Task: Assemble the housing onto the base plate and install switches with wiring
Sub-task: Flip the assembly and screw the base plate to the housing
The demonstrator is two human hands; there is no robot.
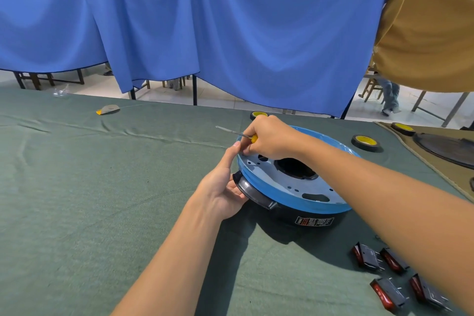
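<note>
Four red rocker switches (396, 278) are laid near the blue housing (295, 187) on the green cloth (77, 200). Its black handle (250, 191) is gripped by the left hand (220, 187); a screwdriver (237, 133) is clenched in the right hand (269, 137).

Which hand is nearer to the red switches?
Right. The right hand is at the housing's far rim, the left hand at its left handle; the switches lie beneath the right forearm.

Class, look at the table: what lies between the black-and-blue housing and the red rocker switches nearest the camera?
In the head view, only bare green table cloth, darkened by the shadow of the housing, separates it from the red rocker switches; the person's right forearm crosses above that stretch.
</note>
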